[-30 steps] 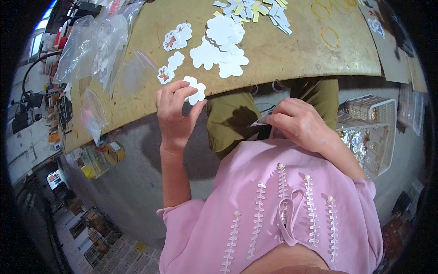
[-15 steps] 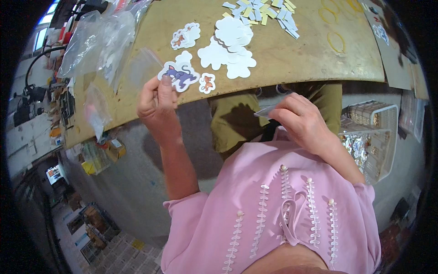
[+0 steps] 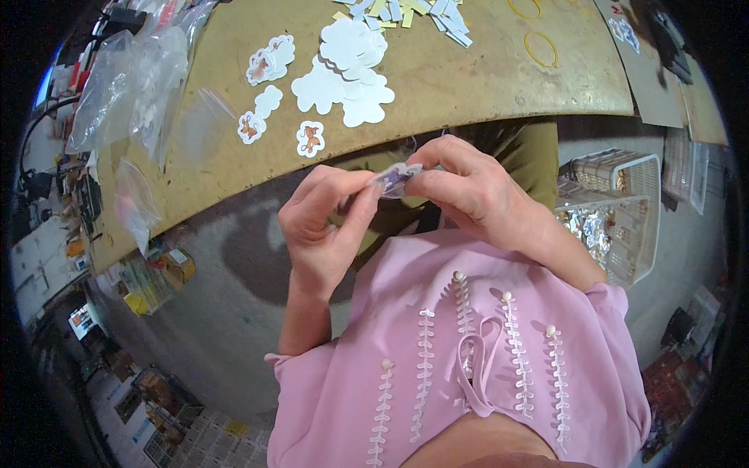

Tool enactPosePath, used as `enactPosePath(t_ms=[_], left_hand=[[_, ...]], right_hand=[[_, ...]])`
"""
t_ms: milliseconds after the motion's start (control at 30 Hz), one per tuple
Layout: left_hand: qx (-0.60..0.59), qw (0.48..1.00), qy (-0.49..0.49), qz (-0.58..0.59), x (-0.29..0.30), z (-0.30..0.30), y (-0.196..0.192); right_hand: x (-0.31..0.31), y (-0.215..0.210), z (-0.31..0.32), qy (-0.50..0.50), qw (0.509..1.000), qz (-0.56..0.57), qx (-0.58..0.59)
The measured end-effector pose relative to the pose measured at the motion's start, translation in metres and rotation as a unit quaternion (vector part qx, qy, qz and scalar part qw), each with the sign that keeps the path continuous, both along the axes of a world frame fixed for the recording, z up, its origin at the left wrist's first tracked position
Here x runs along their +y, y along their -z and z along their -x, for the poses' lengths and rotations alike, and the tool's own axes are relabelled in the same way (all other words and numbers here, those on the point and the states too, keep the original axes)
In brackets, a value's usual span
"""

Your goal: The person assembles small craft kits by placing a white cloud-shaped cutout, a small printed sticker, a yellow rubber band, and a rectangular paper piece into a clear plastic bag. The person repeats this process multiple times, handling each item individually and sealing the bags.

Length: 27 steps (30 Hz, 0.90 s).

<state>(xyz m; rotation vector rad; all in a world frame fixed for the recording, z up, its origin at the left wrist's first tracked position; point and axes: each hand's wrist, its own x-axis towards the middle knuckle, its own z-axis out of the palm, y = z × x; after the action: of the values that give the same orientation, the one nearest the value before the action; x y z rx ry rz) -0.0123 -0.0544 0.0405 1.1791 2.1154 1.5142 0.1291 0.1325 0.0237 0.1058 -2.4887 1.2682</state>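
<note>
In front of my chest, beyond the table's near edge, my two hands meet. Thumb and fingers of my left hand (image 3: 326,214) pinch a die-cut sticker with a purple cartoon cat (image 3: 392,180), now seen tilted. My right hand (image 3: 488,191) is closed at the sticker's other side, around a small clear plastic bag that is mostly hidden by the fingers. How far the sticker is inside the bag cannot be made out. Close by on the table lie a small brown cartoon sticker (image 3: 310,139), another brown one (image 3: 251,127), and a pile of white face-down cutouts (image 3: 364,100).
Several brown stickers (image 3: 264,65) lie together on the table (image 3: 460,86). Blue and yellow paper strips (image 3: 449,17) are heaped at the back, with yellow rings (image 3: 540,48) to the right. Clear bags (image 3: 140,86) cover the left end. A white basket (image 3: 636,218) stands at the right.
My left hand has brought the cat sticker from above the table toward me and rightward, to my right hand. A white-edged cutout and brown sticker now show where it was. The view has shifted slightly.
</note>
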Motion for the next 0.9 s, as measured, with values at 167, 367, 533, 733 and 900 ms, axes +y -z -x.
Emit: enactPosePath(t_ms=[167, 367, 533, 733, 900], left_hand=[[0.1, 0.985, 0.112, 0.09, -0.006, 0.005, -0.013], [0.055, 0.962, 0.114, 0.243, 0.005, 0.005, -0.028], [0.174, 0.966, 0.145, 0.125, 0.001, 0.001, -0.001], [0.25, 0.965, -0.053, 0.053, -0.011, 0.041, 0.012], [0.296, 0.928, -0.084, 0.21, -0.016, 0.056, 0.016]], right_hand=[[-0.009, 0.0, 0.0, -0.064, 0.998, 0.018, -0.014], [-0.004, 0.006, -0.002, -0.04, 0.999, -0.03, -0.019], [-0.004, 0.007, -0.004, -0.036, 0.999, -0.017, -0.015], [-0.006, 0.005, -0.006, -0.014, 0.999, -0.035, -0.022], [-0.006, 0.013, -0.008, -0.016, 0.998, -0.063, -0.017]])
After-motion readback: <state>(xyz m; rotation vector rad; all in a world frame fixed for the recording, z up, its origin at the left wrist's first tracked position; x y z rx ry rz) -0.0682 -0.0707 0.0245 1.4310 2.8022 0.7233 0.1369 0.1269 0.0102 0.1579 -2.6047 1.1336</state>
